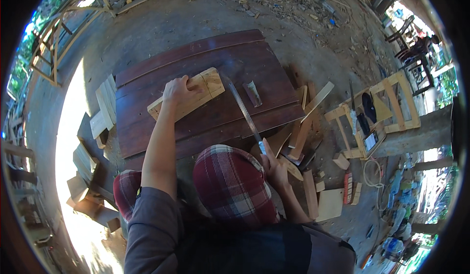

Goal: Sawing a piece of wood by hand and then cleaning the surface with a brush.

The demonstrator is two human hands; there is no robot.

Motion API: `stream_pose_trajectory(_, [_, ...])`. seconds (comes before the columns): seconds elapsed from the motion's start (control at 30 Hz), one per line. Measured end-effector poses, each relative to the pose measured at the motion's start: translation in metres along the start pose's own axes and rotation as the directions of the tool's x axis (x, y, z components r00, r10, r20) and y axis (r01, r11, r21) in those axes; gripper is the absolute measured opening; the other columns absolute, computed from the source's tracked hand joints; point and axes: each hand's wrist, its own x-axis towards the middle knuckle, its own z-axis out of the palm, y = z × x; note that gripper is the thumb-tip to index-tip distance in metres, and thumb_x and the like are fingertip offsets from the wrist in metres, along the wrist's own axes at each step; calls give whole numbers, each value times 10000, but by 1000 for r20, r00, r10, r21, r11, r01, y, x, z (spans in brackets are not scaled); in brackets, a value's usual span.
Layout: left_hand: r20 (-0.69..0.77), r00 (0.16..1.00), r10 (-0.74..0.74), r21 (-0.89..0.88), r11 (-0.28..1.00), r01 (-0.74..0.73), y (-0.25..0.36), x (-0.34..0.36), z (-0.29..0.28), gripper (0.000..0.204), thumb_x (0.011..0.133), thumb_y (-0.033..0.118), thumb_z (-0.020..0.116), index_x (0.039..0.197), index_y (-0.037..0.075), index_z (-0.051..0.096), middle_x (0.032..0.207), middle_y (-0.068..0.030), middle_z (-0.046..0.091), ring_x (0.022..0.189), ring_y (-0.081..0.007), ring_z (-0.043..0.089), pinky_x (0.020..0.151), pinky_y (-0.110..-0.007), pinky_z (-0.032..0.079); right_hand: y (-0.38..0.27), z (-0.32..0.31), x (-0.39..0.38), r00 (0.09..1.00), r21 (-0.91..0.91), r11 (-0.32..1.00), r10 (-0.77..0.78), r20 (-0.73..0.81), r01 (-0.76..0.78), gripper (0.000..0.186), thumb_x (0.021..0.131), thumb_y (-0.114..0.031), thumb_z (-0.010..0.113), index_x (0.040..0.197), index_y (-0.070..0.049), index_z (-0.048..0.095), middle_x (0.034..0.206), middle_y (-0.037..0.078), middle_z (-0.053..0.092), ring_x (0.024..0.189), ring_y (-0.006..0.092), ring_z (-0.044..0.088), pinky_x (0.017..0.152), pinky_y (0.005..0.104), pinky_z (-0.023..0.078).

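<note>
My left hand (177,90) grips a pale wooden block (198,94) from above and holds it on a dark brown wooden panel (205,129). The block lies at a slant, and a dark line crosses it near its right end. In my right hand (275,169), beside my right knee, is a long, narrow metal blade (245,111) with a whitish-blue grip. Its tip points up and left, close to the block's right end but apart from it. Whether its edge has teeth, I cannot tell. A small wood scrap (253,94) rests on the panel to the right.
Wood offcuts (310,122) crowd the panel's right side, and more blocks (104,107) stand at its left. A slatted wooden frame (391,108) carrying tools lies farther right. Near it are a red-and-white object (348,188) and a looped cord (378,173). Chips litter the far ground.
</note>
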Motion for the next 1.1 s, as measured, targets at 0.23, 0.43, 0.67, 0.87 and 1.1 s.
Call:
stream_pose_trajectory(0.23, [55, 998, -41, -35, 998, 43, 8, 1, -2, 780, 579, 733, 703, 891, 19, 675, 851, -179, 688, 863, -333, 669, 779, -422, 516, 13, 12, 2, 999, 7, 1000, 1, -46, -1, 569, 918, -178, 556, 1440, -99, 343, 660, 147, 637, 548, 323, 631, 497, 417, 493])
stream_pose_trajectory(0.43, [65, 998, -24, -20, 999, 26, 8, 2, 1, 729, 619, 713, 691, 865, 26, 681, 830, -168, 687, 835, -320, 673, 758, -414, 519, 15, 15, 3, 998, 33, 999, -6, -69, 9, 520, 910, -174, 570, 1398, -95, 409, 801, 172, 670, 597, 330, 642, 514, 418, 497])
stream_pose_trajectory(0.67, [168, 984, -67, -36, 997, 74, 8, 9, 5, 703, 659, 707, 668, 810, 20, 668, 783, -177, 670, 781, -324, 659, 726, -416, 509, 15, 18, 7, 999, 98, 995, 19, -50, -14, 492, 911, -173, 568, 1378, -96, 436, 836, 182, 669, 612, 336, 643, 543, 413, 506])
stream_pose_trajectory(0.87, [110, 988, -113, 4, 994, 113, -15, 11, 9, 673, 762, 689, 574, 857, 31, 675, 824, -198, 677, 836, -357, 658, 758, -441, 504, 13, 22, 7, 1000, 78, 997, 3, -20, -2, 489, 918, -190, 561, 1380, -94, 431, 701, 179, 639, 599, 338, 637, 530, 422, 488])
stream_pose_trajectory(1.1, [78, 996, -53, 24, 998, 51, -31, -5, 21, 667, 802, 665, 529, 914, 27, 688, 863, -214, 677, 873, -384, 650, 789, -451, 503, 12, 27, 8, 1000, 88, 996, 3, -16, -1, 493, 912, -171, 567, 1381, -103, 430, 849, 180, 638, 645, 341, 645, 563, 410, 504])
